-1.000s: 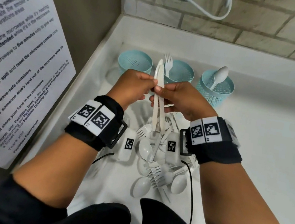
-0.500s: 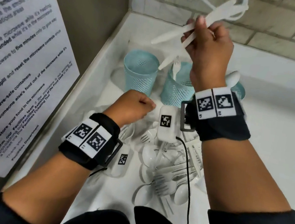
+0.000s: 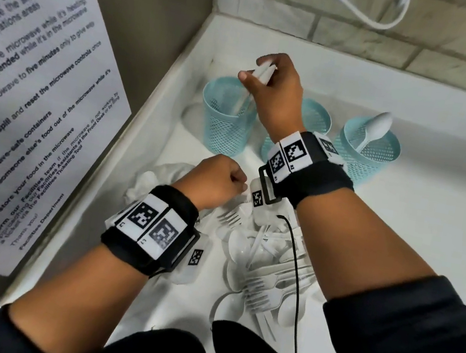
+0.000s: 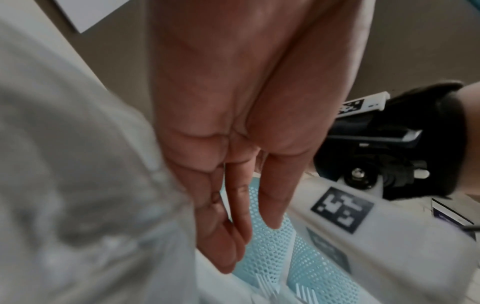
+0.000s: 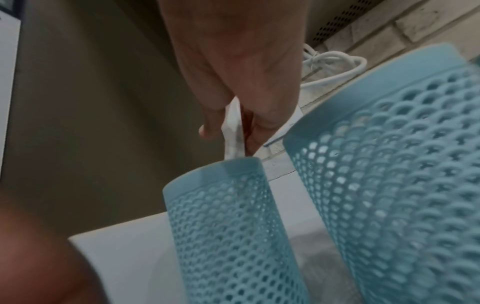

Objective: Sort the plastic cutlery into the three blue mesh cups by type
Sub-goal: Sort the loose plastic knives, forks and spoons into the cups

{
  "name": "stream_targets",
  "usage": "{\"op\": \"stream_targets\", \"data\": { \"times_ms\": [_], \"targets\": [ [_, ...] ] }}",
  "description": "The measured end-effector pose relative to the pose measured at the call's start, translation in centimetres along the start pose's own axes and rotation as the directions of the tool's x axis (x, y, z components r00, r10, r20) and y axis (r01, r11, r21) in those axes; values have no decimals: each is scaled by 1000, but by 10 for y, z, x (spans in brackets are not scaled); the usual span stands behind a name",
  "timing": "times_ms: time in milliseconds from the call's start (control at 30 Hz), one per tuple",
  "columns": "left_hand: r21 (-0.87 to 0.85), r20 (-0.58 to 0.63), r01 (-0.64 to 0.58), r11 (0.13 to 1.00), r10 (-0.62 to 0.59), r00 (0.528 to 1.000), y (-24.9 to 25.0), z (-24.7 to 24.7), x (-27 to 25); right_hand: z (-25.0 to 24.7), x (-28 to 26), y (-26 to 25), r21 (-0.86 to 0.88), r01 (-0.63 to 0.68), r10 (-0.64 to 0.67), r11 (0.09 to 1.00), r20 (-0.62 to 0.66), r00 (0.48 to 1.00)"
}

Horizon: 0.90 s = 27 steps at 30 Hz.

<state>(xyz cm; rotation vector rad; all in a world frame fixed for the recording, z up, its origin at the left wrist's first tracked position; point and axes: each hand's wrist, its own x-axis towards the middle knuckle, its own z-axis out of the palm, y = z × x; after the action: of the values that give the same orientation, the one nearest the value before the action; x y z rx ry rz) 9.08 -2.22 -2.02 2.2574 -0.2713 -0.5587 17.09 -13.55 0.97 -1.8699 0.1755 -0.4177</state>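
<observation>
Three blue mesh cups stand in a row near the wall. My right hand (image 3: pixel 260 79) pinches white plastic knives (image 3: pixel 263 72) by their top ends, their lower ends inside the left cup (image 3: pixel 224 125). The right wrist view shows the knives (image 5: pixel 233 131) dropping past the rim of the left cup (image 5: pixel 228 216). My right wrist partly hides the middle cup (image 3: pixel 315 119). A white spoon (image 3: pixel 377 128) stands in the right cup (image 3: pixel 364 158). My left hand (image 3: pixel 220 182), loosely curled and holding nothing I can see, hovers over the pile of white cutlery (image 3: pixel 266 262).
A crumpled clear wrapper (image 3: pixel 156 182) lies left of the pile. A notice board (image 3: pixel 26 80) leans along the left side, and a brick wall (image 3: pixel 432 49) with a white cable (image 3: pixel 376 15) closes the back. Bare white counter (image 3: pixel 418 222) stretches to the right.
My right hand has come down from high near the wall socket and leftwards, bringing the knives into the left cup. My left hand stays curled over the pile.
</observation>
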Motion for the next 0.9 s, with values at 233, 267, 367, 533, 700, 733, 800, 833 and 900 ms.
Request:
{"op": "stream_targets", "data": {
  "times_ms": [233,267,367,533,700,733,800,833,900],
  "targets": [
    [150,44,-5,989,-2,999,4,7,-2,-57,-2,-29,-149,-16,28,989,79,996],
    [176,56,-9,984,-1,998,6,8,-4,-70,-7,-37,-179,-31,62,983,169,984],
    [261,102,-42,964,16,995,13,11,-8,-107,-29,-54,-350,-72,228,934,426,875],
    [387,206,-66,920,-16,979,13,20,-16,-137,-59,-42,-699,-79,534,710,462,708],
    [483,237,-86,871,-36,971,15,35,-24,-142,-72,2,-907,-66,716,415,281,640],
    [482,225,-78,873,-38,974,15,38,-25,-142,-75,10,-921,-65,713,384,251,655],
    [482,187,-57,875,-39,981,16,41,-23,-142,-84,19,-925,-95,677,369,197,709],
    [483,163,-44,875,-41,986,16,42,-22,-141,-89,21,-923,-108,665,368,180,724],
    [486,117,-23,874,-39,992,17,44,-18,-135,-101,24,-921,-116,647,372,167,744]
  ]
}}
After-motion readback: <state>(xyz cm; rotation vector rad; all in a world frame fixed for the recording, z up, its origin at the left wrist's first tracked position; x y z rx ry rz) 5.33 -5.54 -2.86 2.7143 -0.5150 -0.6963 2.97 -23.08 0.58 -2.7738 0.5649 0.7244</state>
